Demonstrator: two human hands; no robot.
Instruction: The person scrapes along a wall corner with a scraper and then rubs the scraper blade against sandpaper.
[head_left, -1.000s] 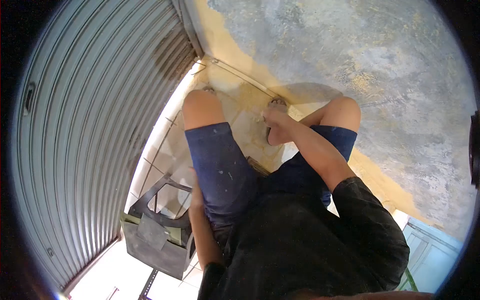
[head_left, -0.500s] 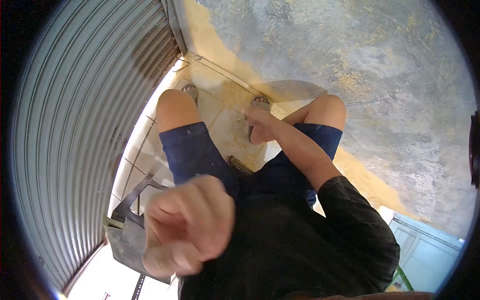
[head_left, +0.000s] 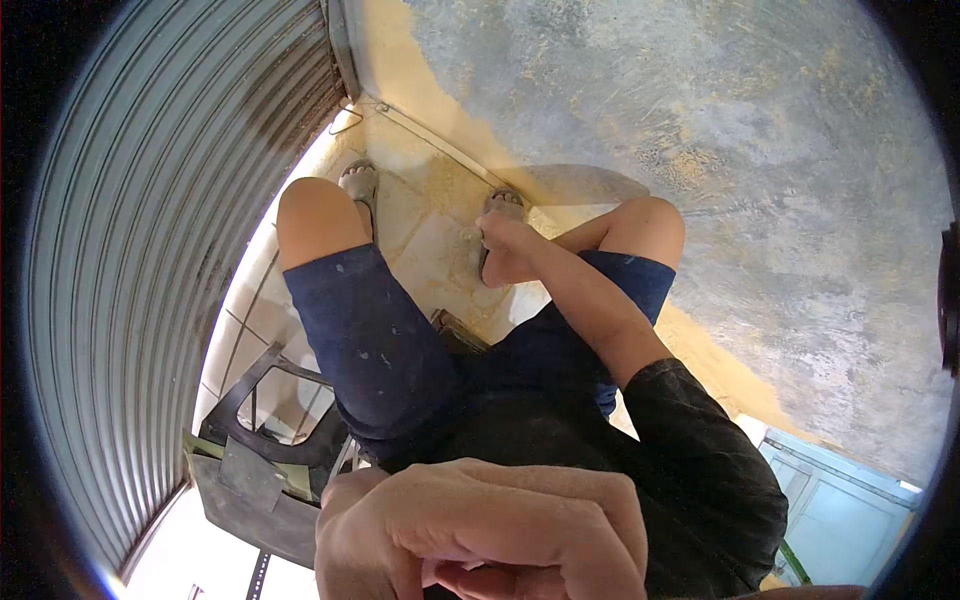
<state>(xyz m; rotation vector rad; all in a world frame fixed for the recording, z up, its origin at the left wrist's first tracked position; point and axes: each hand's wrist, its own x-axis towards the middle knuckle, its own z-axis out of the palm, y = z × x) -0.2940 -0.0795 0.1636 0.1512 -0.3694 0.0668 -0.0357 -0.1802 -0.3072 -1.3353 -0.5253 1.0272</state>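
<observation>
My left hand (head_left: pixel 490 520) is large and close to the camera at the bottom middle, in front of my black shirt (head_left: pixel 540 425). Its fingers are curled in toward the palm, and whatever they may hold is hidden. My right hand (head_left: pixel 503 232) hangs low between my knees, in front of my right foot in a grey sandal (head_left: pixel 503 203). Its fingers look drawn together; anything between them is too small to make out. My left foot wears a matching sandal (head_left: pixel 358 182). Light spots mark my dark blue shorts (head_left: pixel 365 335).
A grey ribbed metal shutter (head_left: pixel 130 270) rises on the left. The plastered wall (head_left: pixel 690 110), patchy grey and yellow, fills the right. Beside my left thigh stands a worn dark chair (head_left: pixel 255 505). A light blue door (head_left: pixel 835 500) shows at lower right, above pale floor tiles (head_left: pixel 410 210).
My left hand has moved right and down in the view, nearer the camera, and turned its knuckles upward. The right hand stays by the foot. The view has shifted slightly.
</observation>
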